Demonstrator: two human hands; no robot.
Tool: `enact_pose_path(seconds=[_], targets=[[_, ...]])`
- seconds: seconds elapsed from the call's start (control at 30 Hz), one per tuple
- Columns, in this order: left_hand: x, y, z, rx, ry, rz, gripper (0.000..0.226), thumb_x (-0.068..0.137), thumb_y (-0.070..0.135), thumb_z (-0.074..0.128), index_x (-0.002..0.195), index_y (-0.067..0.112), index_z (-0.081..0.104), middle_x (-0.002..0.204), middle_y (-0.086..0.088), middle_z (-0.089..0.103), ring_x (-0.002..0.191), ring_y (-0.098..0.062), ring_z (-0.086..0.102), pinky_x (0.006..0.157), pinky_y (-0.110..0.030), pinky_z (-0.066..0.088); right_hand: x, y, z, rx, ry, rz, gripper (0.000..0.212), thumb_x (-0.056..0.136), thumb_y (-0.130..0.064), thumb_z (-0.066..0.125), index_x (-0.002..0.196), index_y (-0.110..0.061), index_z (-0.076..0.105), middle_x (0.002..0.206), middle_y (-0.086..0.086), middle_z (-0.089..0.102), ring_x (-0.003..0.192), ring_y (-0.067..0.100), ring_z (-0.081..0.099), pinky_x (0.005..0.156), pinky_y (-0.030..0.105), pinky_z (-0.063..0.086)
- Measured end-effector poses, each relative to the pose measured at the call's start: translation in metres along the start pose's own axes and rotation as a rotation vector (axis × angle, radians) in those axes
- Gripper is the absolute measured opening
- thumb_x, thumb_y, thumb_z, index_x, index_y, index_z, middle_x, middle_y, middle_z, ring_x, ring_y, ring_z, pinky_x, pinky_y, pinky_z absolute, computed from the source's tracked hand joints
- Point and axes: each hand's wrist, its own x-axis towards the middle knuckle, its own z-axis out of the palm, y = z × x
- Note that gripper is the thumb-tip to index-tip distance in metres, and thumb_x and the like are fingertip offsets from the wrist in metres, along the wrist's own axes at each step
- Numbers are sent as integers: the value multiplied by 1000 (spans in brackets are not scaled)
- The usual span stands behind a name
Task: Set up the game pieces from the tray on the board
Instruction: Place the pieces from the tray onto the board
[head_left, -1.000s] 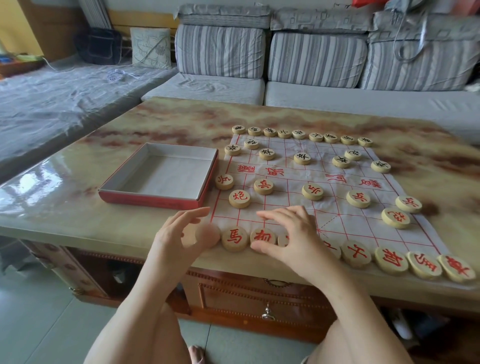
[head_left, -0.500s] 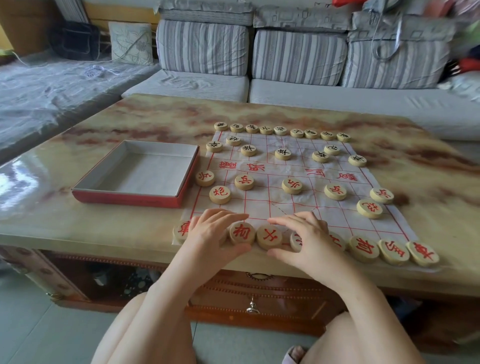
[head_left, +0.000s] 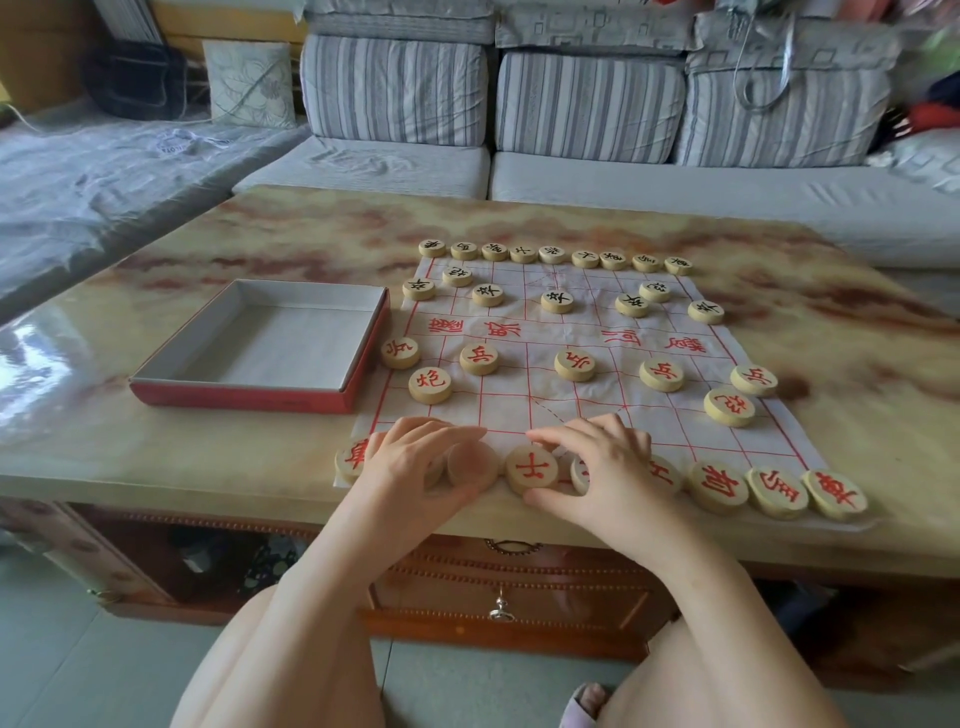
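A white paper board (head_left: 524, 410) with a red grid lies on the marble table (head_left: 182, 457). Black-lettered wooden discs (head_left: 557, 301) fill its far side, red-lettered discs (head_left: 574, 365) the near side. The red tray (head_left: 244, 399) to the left is empty. My left hand (head_left: 410, 460) pinches a disc (head_left: 471, 462) in the near row, its blank face showing. My right hand (head_left: 602, 467) lies over the same row, forefinger and thumb at the two edges of a red-lettered disc (head_left: 532, 468); another disc (head_left: 577, 474) is half hidden under its fingers.
A grey striped sofa (head_left: 587, 109) runs behind the table and along the left. The near row of discs sits close to the table's front edge. A wooden drawer with a metal pull (head_left: 501, 609) is below, between my knees.
My left hand has shifted right along the near row onto a disc, which showed a red character and now shows a blank face. My right hand stays over the middle discs.
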Motion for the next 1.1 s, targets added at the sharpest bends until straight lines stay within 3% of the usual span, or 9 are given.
enact_pose_path(seconds=[0.3,0.47,0.53,0.67,0.77,0.9,1.1], targets=[[-1,2,1,-4,17,-7,59,65,63,44,117,38,57,109,30,48,109,9,31,101,-35,32,0,-2,1,-20,12,19,48,75,-55,63,118,-38,53,108,-20,50,108,6,30,80,24,14],[-4,1,-4,-39,70,2,56,66,62,56,118,42,54,121,29,49,119,-2,41,104,-41,35,-5,-5,-8,47,-1,26,57,75,-54,65,126,-39,47,100,-35,35,100,-4,18,89,23,16],[-7,3,-13,-128,129,-36,52,68,56,65,117,42,54,123,30,51,121,2,42,103,-35,37,-8,-1,-13,99,36,50,58,73,-54,66,125,-40,47,98,-41,27,99,-9,16,90,21,15],[-14,3,-30,-277,259,-150,38,79,30,64,116,38,58,114,34,55,110,13,45,88,-7,35,-15,18,-24,153,165,115,47,75,-44,68,120,-38,54,98,-41,32,103,-9,21,90,19,16],[-18,3,-31,-315,303,-188,34,82,22,63,113,36,60,109,37,56,99,20,46,79,-2,35,-23,30,-31,152,225,143,42,78,-36,69,118,-34,58,98,-40,35,104,-9,24,95,20,18],[-12,23,-18,-260,182,-111,32,82,18,64,105,40,62,104,30,62,102,16,46,88,-12,35,-34,42,-41,202,242,185,40,78,-30,70,117,-35,59,98,-40,37,111,-4,30,104,27,24],[17,60,16,-66,-151,108,37,78,43,60,115,36,58,115,23,57,116,-2,46,102,-33,40,-46,53,-46,202,169,227,47,74,-34,72,117,-41,55,99,-33,34,119,9,36,99,24,26]])
